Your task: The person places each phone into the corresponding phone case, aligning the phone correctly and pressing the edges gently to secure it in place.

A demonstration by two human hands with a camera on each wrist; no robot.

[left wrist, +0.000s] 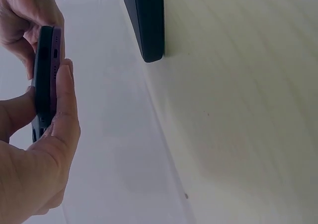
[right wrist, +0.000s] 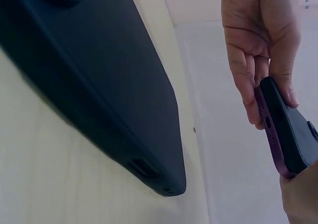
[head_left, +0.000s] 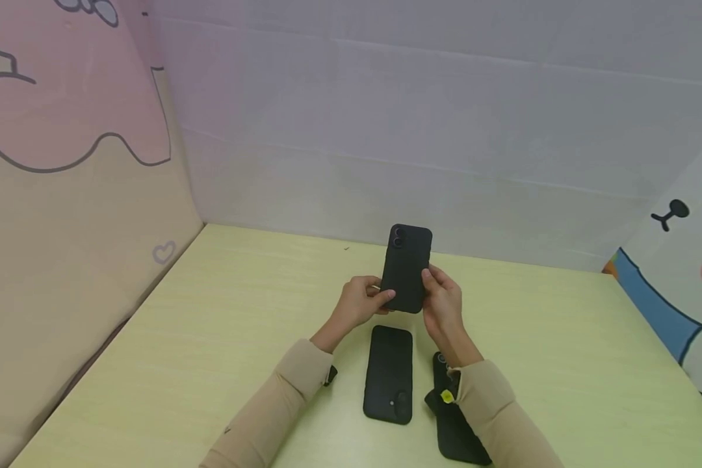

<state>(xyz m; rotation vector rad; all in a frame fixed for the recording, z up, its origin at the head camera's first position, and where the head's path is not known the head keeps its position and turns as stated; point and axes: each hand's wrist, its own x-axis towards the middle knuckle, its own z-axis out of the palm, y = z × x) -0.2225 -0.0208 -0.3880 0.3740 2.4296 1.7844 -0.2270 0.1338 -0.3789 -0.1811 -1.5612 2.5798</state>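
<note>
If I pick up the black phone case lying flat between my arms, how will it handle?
The black phone case lies flat with broad contact, so it shouldn't roll or tip. Its matte surface probably grips well. It looks thin and, if empty, likely light and somewhat bendy; I can't confirm that.

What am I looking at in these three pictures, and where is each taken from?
There is no machine: a person works with two bare hands, wearing three cameras. The wide picture comes from the head, looking down at a pale yellow-green wooden table walled by cartoon-printed panels. The other two come from the wrists, so they look sideways and very close.

The left hand and the right hand together hold up a purple phone in a black matte case, its back and camera lenses facing the head camera; the wrist views show its purple edge inside the case. On the table lie a second black phone case and a third black one, partly hidden under the right sleeve.
</note>
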